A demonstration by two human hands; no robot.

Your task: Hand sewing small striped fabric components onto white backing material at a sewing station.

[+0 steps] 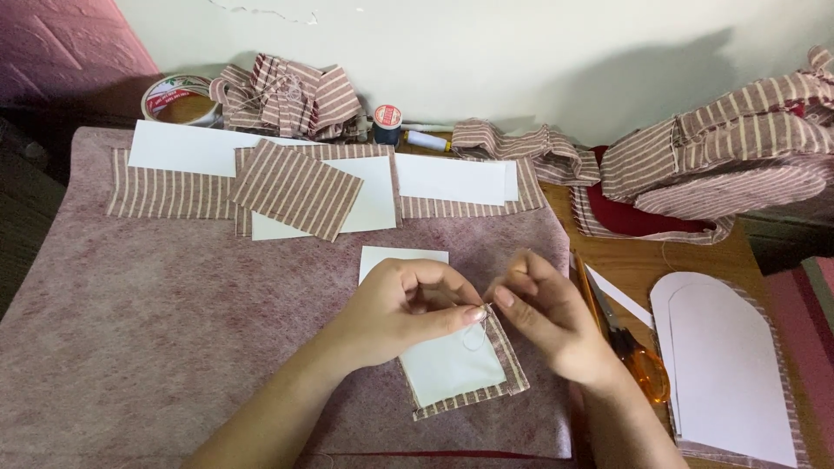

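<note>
Fabric patch point(460, 369) btw both hands point(482, 317).

We are counting two hands at work, the left hand point(395, 308) and the right hand point(543, 317), both pinching at one small striped fabric patch point(460, 369) backed with white card. We are also seeing one roll of tape point(178, 98), two spools of thread, a dark one point(387, 124) and a white one point(427, 140), one pair of orange-handled scissors point(632, 354), and one arch-shaped white card point(725, 369) lying on striped cloth. We are making out about four flat striped pieces point(295, 188) with white card along the back, and two heaps of striped fabric point(287, 94), though overlaps are keeping these counts uncertain.
</note>
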